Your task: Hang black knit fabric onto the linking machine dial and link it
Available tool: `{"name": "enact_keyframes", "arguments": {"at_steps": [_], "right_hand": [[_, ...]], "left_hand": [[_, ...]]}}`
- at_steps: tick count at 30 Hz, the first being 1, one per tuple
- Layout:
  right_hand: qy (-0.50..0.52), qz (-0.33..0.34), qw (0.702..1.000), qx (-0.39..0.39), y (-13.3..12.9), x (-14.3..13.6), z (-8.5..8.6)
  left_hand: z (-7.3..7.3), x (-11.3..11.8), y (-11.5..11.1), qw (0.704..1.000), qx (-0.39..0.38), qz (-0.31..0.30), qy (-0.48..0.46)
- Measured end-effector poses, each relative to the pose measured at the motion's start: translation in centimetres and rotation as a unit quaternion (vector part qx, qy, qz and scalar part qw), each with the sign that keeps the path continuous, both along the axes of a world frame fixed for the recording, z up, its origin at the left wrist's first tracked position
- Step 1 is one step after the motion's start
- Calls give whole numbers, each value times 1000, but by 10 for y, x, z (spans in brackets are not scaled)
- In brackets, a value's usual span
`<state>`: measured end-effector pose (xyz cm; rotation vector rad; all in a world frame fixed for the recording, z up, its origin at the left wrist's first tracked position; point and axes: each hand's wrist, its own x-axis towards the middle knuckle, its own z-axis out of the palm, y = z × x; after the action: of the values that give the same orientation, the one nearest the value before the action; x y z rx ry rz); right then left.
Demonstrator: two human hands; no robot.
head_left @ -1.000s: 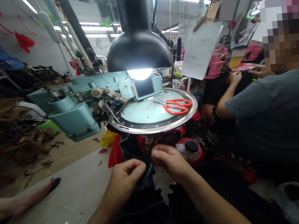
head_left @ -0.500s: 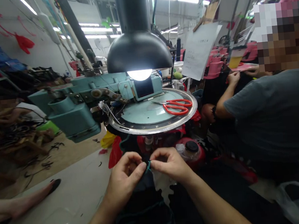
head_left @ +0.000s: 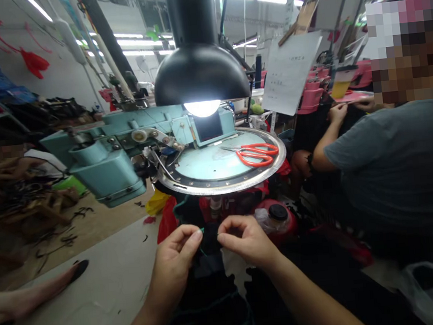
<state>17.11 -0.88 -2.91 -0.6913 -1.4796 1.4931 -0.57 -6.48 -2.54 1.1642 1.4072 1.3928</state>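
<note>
My left hand (head_left: 175,258) pinches a bit of green thread (head_left: 202,231) between thumb and forefinger, and a strand hangs below it. A short gap to the right, my right hand (head_left: 247,239) is closed in a pinch; whatever sits between its fingertips is too small to name. Dark fabric with green edging (head_left: 211,306) lies beneath both hands. Above them, red-handled scissors (head_left: 257,153) rest on the round plate (head_left: 201,166) of a teal machine (head_left: 106,168).
A black lamp (head_left: 200,77) hangs lit over the plate. On the right sits a person in a grey shirt (head_left: 396,160). A red container with a black cap (head_left: 278,213) stands beyond my right hand. Another person's foot (head_left: 70,278) is at the left.
My left hand has moved slightly left, widening the gap between my fingertips. The green thread that was between both hands now shows at my left fingertips.
</note>
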Motion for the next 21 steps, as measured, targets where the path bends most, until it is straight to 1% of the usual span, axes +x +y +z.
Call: {"name": "enact_keyframes", "arguments": {"at_steps": [2,4,6,8,11,13,15,18,21], "right_hand": [[4,16,1000,-15,0,0,1],[3,40,999,-25,0,-1,2],[-10,57,998,-14,0,-3,4],[-1,41,999,-15,0,-6,4],[62,1,996,-69,0,-11,-1],[89,7,992,-91,-1,-12,-5],[96,31,991,-85,-2,-10,-7],[63,49,995,-65,-5,-5,-3],[-12,38,998,-41,-7,-2,4]], "left_hand": [[2,2,0,1000,-3,-7,5],[6,5,-1,999,9,-12,42],[11,7,-2,995,23,-21,90],[14,8,-3,993,29,-23,116],[12,8,-3,994,23,-9,102],[10,8,-3,996,15,-4,85],[9,8,-3,997,11,-6,79],[11,8,-4,995,15,-2,97],[13,9,-5,989,30,4,144]]}}
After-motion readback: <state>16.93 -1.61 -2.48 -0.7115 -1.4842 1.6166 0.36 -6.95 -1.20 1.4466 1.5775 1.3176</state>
